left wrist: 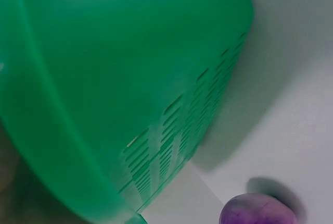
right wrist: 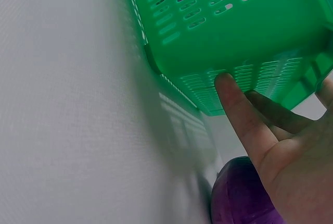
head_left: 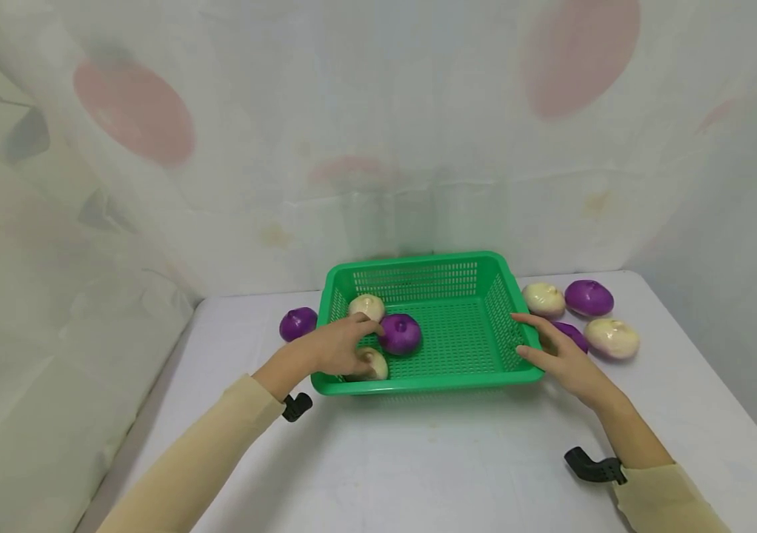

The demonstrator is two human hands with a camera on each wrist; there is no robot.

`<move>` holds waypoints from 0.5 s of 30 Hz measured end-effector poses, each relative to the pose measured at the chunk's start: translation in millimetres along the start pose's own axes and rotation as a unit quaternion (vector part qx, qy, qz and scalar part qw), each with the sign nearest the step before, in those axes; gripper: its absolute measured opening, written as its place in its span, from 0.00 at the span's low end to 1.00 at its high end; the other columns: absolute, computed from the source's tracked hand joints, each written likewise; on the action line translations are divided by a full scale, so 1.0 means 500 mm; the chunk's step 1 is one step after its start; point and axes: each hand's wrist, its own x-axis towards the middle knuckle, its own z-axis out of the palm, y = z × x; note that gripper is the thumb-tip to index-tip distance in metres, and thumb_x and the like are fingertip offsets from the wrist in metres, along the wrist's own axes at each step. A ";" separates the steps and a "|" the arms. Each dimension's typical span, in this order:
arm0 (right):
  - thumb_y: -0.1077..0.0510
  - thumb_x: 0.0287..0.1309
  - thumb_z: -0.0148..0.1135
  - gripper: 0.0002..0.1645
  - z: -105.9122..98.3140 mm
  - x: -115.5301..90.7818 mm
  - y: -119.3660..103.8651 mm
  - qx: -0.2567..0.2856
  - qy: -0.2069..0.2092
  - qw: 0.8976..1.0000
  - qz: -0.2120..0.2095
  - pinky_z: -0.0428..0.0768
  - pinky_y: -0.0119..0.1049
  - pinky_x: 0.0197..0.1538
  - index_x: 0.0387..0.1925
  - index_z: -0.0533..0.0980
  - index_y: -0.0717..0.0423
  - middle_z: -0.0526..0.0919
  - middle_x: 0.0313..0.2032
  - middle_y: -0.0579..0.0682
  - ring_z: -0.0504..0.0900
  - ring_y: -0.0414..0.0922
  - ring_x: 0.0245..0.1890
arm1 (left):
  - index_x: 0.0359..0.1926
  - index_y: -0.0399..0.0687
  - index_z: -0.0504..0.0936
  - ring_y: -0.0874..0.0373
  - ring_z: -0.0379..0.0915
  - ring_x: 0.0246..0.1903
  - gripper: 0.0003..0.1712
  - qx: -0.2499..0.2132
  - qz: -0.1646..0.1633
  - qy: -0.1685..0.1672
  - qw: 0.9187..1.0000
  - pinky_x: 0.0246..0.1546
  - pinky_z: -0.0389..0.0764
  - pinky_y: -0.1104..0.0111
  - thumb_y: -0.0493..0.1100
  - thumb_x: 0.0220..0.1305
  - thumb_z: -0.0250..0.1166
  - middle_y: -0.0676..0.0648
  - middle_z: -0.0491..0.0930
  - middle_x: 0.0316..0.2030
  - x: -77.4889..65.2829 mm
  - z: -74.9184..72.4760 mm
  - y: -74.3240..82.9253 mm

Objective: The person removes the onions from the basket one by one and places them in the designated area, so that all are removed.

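A green plastic basket (head_left: pixel 418 385) holds a purple onion (head_left: pixel 401 334) and two white onions, one at the back left (head_left: pixel 367 306) and one at the front left (head_left: pixel 375 364). My left hand (head_left: pixel 338 346) reaches over the basket's left side, fingers spread. Its fingertips are at the purple onion's left edge, and its thumb lies over the front white onion. On the basket's right rim, my right hand (head_left: pixel 565 363) grips with some digits over the top; in the right wrist view other fingers (right wrist: pixel 244 114) press the outer wall.
Left of the basket lies a purple onion (head_left: pixel 298 324). Right of it sit two white onions (head_left: pixel 544 299) (head_left: pixel 611 338) and two purple ones (head_left: pixel 589 297) (head_left: pixel 572 337), one partly behind my right hand. A white cloth covers the table (head_left: pixel 432 459), and a patterned sheet (head_left: pixel 418 133) hangs behind.
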 end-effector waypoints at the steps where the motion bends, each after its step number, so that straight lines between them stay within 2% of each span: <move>1: 0.53 0.74 0.58 0.35 0.000 0.000 0.000 0.001 -0.001 1.000 0.000 0.47 0.71 0.71 0.76 0.60 0.51 0.53 0.78 0.58 0.43 0.62 0.78 | 0.69 0.55 0.73 0.51 0.73 0.54 0.37 0.001 -0.002 -0.003 1.000 0.55 0.76 0.59 0.53 0.59 0.75 0.48 0.69 0.66 0.000 0.000 0.001; 7: 0.53 0.74 0.58 0.35 -0.001 0.000 -0.003 -0.001 -0.002 1.000 0.004 0.47 0.72 0.70 0.76 0.60 0.51 0.52 0.78 0.58 0.43 0.63 0.78 | 0.67 0.58 0.76 0.57 0.73 0.52 0.36 0.039 0.000 -0.007 0.999 0.53 0.77 0.60 0.55 0.59 0.75 0.50 0.72 0.62 0.004 0.005 0.006; 11: 0.53 0.74 0.59 0.35 -0.002 0.000 -0.004 -0.003 -0.001 1.000 0.005 0.47 0.72 0.70 0.76 0.60 0.51 0.52 0.78 0.59 0.43 0.63 0.78 | 0.65 0.58 0.77 0.57 0.72 0.50 0.33 0.072 0.012 -0.006 0.997 0.48 0.78 0.59 0.55 0.59 0.74 0.50 0.74 0.57 0.008 0.013 0.010; 15: 0.53 0.73 0.59 0.36 0.000 0.000 -0.002 -0.005 -0.001 1.000 0.006 0.46 0.73 0.70 0.77 0.60 0.52 0.52 0.78 0.59 0.42 0.63 0.78 | 0.65 0.59 0.77 0.57 0.71 0.51 0.32 0.099 0.015 -0.015 0.995 0.50 0.78 0.58 0.56 0.61 0.73 0.50 0.73 0.56 0.011 0.020 0.013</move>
